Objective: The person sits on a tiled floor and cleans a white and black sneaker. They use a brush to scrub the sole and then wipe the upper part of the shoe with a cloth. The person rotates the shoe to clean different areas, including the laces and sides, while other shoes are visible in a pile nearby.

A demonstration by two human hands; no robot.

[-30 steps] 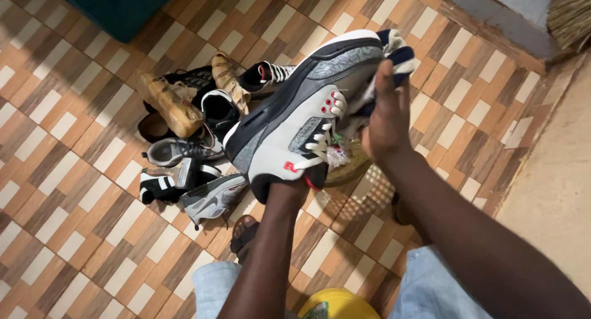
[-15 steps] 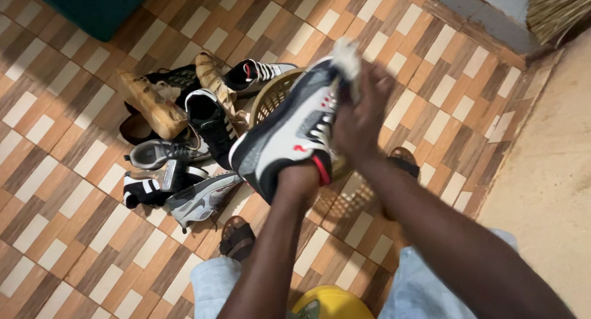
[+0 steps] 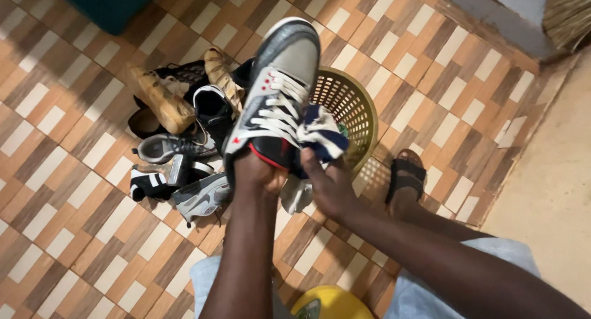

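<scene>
The left hand [image 3: 258, 171] sits inside the grey, white and black high-top sneaker [image 3: 277, 91], held above the woven yellow plastic basket [image 3: 357, 103]. The right hand [image 3: 329, 183] clutches a blue-white cloth [image 3: 320, 137] beside it. The shoe looks light, stiff-soled, best gripped at the collar.

A round yellow plastic container [image 3: 332, 303] sits at the bottom edge of the head view, between the person's knees, cut off by the frame. On its top, toward the left, is a small label [image 3: 311, 309] in green and white, only partly visible. Its print is too small and too cropped to make out. No other packages, signs or screens show anywhere on the tiled floor.
</scene>
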